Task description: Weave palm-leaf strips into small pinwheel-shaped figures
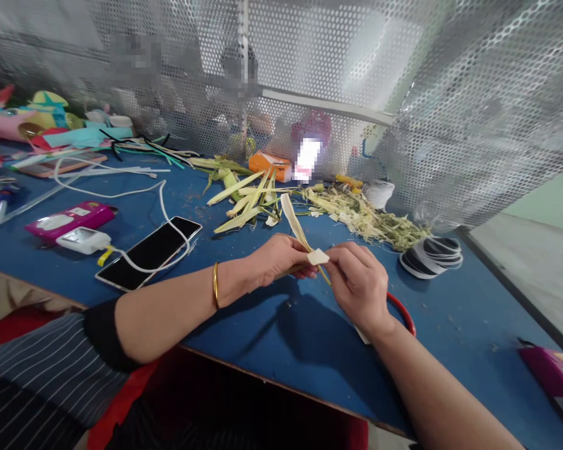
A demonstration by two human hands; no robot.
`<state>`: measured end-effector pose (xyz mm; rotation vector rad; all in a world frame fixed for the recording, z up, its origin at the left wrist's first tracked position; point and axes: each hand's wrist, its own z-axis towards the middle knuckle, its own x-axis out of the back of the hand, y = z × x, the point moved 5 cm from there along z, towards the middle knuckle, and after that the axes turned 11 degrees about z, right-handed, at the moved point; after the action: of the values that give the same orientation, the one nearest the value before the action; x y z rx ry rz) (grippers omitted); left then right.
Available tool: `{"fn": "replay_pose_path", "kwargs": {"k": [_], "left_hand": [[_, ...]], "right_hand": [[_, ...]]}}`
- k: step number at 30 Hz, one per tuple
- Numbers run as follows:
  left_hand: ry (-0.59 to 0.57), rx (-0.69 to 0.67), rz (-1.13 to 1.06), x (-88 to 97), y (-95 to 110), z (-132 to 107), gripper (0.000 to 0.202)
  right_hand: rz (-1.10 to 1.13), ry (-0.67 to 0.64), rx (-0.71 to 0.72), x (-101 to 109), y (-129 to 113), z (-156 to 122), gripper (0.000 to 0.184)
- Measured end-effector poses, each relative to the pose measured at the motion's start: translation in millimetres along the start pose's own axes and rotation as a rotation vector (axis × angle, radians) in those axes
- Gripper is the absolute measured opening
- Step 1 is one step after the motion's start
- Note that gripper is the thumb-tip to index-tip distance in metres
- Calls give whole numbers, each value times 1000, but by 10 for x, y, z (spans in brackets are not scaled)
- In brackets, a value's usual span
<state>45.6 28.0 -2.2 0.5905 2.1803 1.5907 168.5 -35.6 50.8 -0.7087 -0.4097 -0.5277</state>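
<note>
My left hand (pixel 281 259), with a gold bangle at the wrist, is closed on a pale corn husk strip (pixel 291 217) whose free end sticks up past the fingers. Close by, my right hand (pixel 359 281) pinches the edge of a small cream folded piece (pixel 318 257), which looks like the same husk. It sits between the fingertips of both hands. A thin yellowish end hangs below. Partly hidden behind my right wrist lies a red curved handle (pixel 402 312); the rest of that tool is covered.
Loose corn husks (pixel 244 203) and shredded husk bits (pixel 356 215) lie at the back of the blue table (pixel 460 350). A spool of thread (pixel 429 257) is on the right. A phone (pixel 150 253), white cable (pixel 162 194) and magenta device (pixel 72 219) occupy the left, before a perforated screen (pixel 319 56).
</note>
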Motion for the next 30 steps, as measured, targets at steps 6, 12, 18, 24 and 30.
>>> {"fn": "replay_pose_path", "kwargs": {"k": [6, 12, 18, 24, 30], "left_hand": [[-100, 34, -92, -30, 59, -25, 12], [-89, 16, -164, -7, 128, -50, 3], [-84, 50, -202, -11, 109, -42, 5], [-50, 121, -265, 4, 109, -64, 5], [39, 77, -285, -28, 88, -71, 8]], "right_hand": [[324, 147, -359, 181, 381, 91, 18], [461, -251, -482, -29, 428, 94, 25], [553, -242, -534, -64, 394, 55, 27], [462, -152, -425, -48, 393, 34, 23], [70, -114, -106, -61, 261, 64, 16]]}}
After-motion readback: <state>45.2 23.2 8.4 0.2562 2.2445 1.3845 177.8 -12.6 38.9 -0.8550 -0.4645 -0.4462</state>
